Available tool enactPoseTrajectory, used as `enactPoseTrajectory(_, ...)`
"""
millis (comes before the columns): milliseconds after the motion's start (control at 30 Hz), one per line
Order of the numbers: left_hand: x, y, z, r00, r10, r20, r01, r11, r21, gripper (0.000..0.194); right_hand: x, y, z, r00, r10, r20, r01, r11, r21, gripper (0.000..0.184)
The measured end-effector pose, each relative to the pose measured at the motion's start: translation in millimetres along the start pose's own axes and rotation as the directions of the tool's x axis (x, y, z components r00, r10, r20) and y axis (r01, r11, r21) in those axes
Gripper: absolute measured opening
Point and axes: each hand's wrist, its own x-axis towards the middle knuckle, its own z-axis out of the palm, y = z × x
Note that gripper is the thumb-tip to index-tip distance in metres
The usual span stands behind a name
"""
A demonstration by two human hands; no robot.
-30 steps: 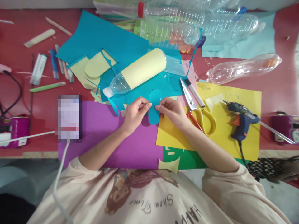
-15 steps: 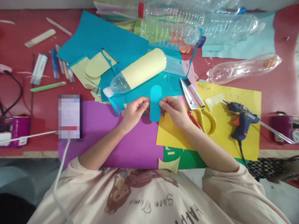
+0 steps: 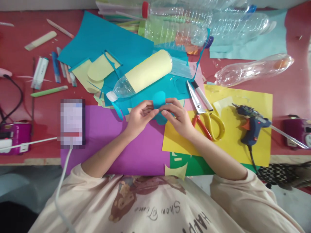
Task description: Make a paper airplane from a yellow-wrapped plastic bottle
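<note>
Moving inward since the earlier frame: left grip point(image 3: 142, 115) and right grip point(image 3: 178, 116), now nearly meeting over one blue paper strip point(image 3: 159, 99) they were pinching by its sides. Both are grasping it, fingers covering its middle, rounded ends showing above and below. Strip is sitting nearer the wearer than the yellow-wrapped bottle point(image 3: 149, 72), which is lying on its side. Printed shirt point(image 3: 225, 210): reading "Show Time" and "HAPP", further lettering running off the bottom edge. White stick point(image 3: 40, 72), left of desk point(image 3: 17, 53): bearing marks too small to read. Phone point(image 3: 71, 119): displaying a pixelated, unreadable screen. Scissors point(image 3: 199, 109), marker point(image 3: 202, 95): lying beside right grip.
</note>
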Motion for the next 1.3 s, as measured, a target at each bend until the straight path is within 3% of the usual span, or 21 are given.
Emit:
enactPoseTrajectory(167,5,-2,-4.4,0.996,-0.043,-0.075,0.04,0.999,-0.036,0.059,-3,4,1,0.989,0.127,0.077,-0.138,0.977,0.163,0.015)
enactPoseTrajectory(367,4,0,-7.6,0.992,-0.028,-0.127,0.025,0.999,-0.027,0.064,-4,3,2,0.967,0.175,0.184,-0.226,0.924,0.307,0.051)
enactPoseTrajectory(633,2,3,-9.0,0.994,0.038,-0.102,-0.036,0.999,0.019,0.06,-2,1,2,0.97,0.207,0.127,-0.237,0.92,0.313,0.038)
enactPoseTrajectory(833,1,7,-9.8,0.995,0.1,-0.001,-0.1,0.99,0.096,0.022,-1,0,1,0.963,0.259,0.077,-0.27,0.909,0.317,0.019)
enactPoseTrajectory(1067,1,8,-9.2,0.996,0.024,0.084,-0.035,0.991,0.13,0.02,2,-3,0,0.937,0.347,0.03,-0.335,0.876,0.347,0.033)
enactPoseTrajectory(1300,3,7,-9.0,1.0,0.014,-0.003,-0.013,0.99,0.138,0.035,1,-10,-2,0.949,0.307,0.077,-0.314,0.879,0.359,0.045)
